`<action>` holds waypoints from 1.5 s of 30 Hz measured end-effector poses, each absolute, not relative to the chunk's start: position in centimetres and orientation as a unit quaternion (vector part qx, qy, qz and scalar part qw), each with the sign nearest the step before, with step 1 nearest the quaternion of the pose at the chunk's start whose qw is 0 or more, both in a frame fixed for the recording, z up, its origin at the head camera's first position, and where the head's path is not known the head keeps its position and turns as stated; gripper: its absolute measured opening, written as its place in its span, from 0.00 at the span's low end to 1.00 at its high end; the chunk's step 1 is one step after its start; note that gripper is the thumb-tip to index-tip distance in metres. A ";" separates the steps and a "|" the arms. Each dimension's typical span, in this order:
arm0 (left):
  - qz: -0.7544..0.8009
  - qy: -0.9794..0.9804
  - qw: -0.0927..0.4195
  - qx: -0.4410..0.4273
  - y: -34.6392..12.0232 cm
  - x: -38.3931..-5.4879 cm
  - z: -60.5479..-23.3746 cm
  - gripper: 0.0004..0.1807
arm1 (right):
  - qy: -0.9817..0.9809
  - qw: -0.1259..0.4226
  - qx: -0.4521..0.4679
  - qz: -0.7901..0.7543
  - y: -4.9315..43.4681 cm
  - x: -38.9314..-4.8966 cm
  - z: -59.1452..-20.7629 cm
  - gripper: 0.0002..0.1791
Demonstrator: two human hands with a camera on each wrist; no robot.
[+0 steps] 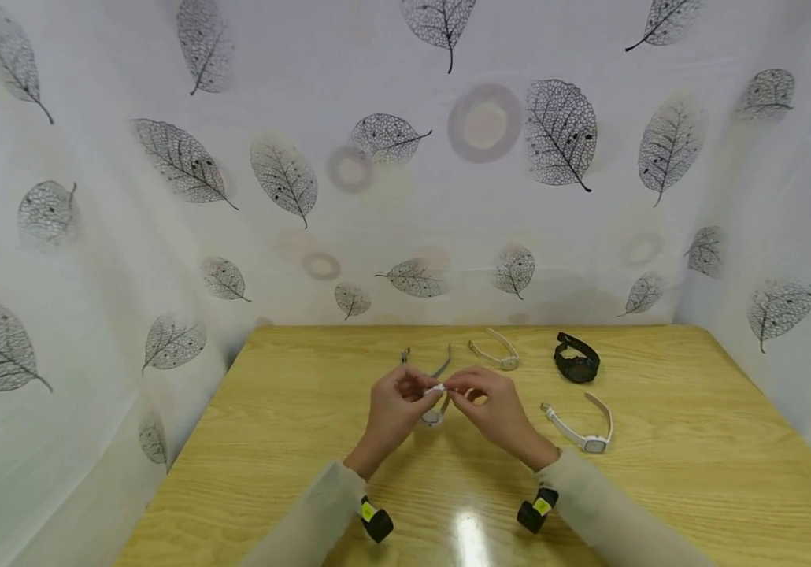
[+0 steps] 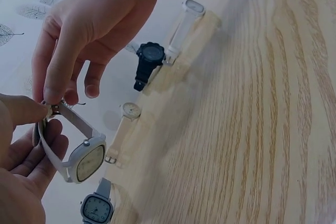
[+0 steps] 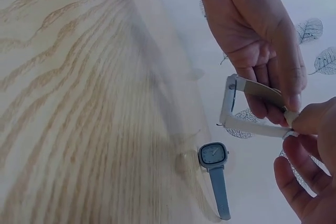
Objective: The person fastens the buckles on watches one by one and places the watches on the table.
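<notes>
Both hands hold a white wristwatch (image 1: 432, 418) above the table, its squarish dial hanging below the fingers. My left hand (image 1: 393, 407) pinches the strap from the left between thumb and fingers. From the right, my right hand (image 1: 494, 405) pinches the strap near the buckle. In the left wrist view the two strap ends meet at the fingertips, forming a loop with the watch case (image 2: 87, 160) at its lower side. The right wrist view shows this strap (image 3: 257, 128) from the other side; fingers partly hide the buckle.
Behind the hands lies a blue-grey watch (image 3: 213, 153). A pale beige watch (image 1: 509, 363), a black watch (image 1: 579, 369) and another white watch (image 1: 594, 444) lie to the right on the wooden table (image 1: 271, 441). A leaf-patterned curtain (image 1: 405, 205) hangs along the back edge.
</notes>
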State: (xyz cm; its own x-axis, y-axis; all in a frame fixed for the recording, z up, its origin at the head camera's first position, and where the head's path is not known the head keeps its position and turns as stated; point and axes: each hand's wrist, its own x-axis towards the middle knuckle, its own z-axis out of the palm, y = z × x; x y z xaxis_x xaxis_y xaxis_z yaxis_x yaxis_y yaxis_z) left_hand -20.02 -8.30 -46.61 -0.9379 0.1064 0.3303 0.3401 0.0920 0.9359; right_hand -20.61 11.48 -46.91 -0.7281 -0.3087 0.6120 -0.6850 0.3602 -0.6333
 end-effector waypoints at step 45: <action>-0.797 -0.604 0.012 -0.030 -7.7 -21.9 -46.4 0.13 | -0.809 0.064 0.296 0.504 12.7 -20.7 -47.4 0.22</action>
State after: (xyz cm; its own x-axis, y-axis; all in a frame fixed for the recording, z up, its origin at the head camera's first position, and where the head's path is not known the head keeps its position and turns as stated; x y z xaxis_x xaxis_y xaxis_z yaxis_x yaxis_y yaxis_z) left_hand -21.86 -7.72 -46.38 -0.9979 0.0168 0.0625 0.0556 -0.2712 0.9609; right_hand -20.71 12.72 -47.35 -0.8167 -0.4139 0.4022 -0.5434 0.3167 -0.7775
